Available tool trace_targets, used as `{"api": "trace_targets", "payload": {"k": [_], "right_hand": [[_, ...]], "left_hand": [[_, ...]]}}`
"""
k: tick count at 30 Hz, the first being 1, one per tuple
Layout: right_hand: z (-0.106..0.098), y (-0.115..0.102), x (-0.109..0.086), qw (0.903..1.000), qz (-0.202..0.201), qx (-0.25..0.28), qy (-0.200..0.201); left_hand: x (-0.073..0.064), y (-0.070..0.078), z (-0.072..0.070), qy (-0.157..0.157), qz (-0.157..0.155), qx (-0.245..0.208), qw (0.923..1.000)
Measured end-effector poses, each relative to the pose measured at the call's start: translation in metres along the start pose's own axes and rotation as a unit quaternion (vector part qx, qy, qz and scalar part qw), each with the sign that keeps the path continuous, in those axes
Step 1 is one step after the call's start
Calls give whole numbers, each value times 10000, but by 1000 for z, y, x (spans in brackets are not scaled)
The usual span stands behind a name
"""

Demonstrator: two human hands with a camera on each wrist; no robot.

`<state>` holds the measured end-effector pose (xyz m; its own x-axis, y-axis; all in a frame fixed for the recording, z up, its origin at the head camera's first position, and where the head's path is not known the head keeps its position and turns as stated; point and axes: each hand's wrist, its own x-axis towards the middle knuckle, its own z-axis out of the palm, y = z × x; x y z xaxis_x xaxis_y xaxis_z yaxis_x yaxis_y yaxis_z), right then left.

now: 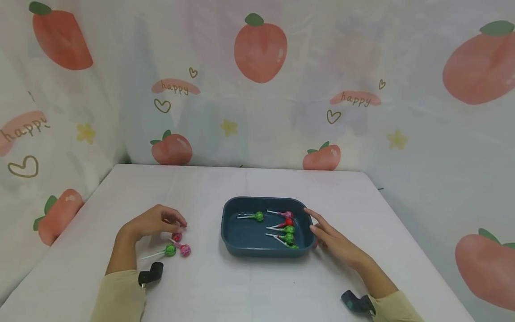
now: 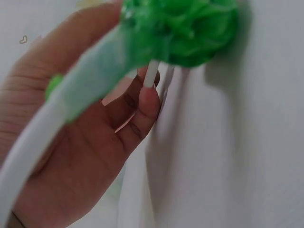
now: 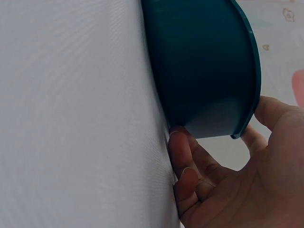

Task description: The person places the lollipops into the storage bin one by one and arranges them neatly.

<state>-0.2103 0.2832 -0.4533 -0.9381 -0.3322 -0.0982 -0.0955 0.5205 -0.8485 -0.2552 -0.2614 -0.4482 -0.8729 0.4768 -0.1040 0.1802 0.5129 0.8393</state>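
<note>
My left hand (image 1: 154,222) bends over a red lollipop (image 1: 176,237) on the left of the table, its fingertips pinching at the wrapped end. A thin white stick (image 2: 151,74) shows by its curled fingers in the left wrist view. Close below lie a pink lollipop (image 1: 185,250) and a green lollipop (image 1: 170,250); the green one fills the top of the left wrist view and hides part of the hand. My right hand (image 1: 338,243) rests its loosely spread fingers against the right end of a dark blue tray (image 1: 257,253), touching rim and outer wall.
Inside the tray, a green lollipop (image 1: 259,217) lies apart from a column of several others, among them a red lollipop (image 1: 288,222), near the right wall. Small black cameras (image 1: 150,273) sit on the wrists. A fruit-print curtain (image 1: 257,112) stands behind the white table (image 1: 193,295).
</note>
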Motion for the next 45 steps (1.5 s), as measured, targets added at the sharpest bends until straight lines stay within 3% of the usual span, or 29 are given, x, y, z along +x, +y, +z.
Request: {"api": "trace_targets", "payload": {"k": [12,22,33,38,45], "right_hand": [[-1,2,0,10000,7,47,-13],[-1,3,1,9999,-25,99,-61],[0,3,0,9999,-118,35,-57],[0,3,0,9999,-103,60,-66],[-1,1,1,9999,-87,70,-67]], "left_hand": [[-11,-6,-9,-295,263,533,9978],[-10,-4,-7,-109,85,492,9987],[-6,5,-7,-215,95,900,9957],[-4,6,-5,-11,-34,952,9954],[-1,3,-3,570,-196,913,9940]]}}
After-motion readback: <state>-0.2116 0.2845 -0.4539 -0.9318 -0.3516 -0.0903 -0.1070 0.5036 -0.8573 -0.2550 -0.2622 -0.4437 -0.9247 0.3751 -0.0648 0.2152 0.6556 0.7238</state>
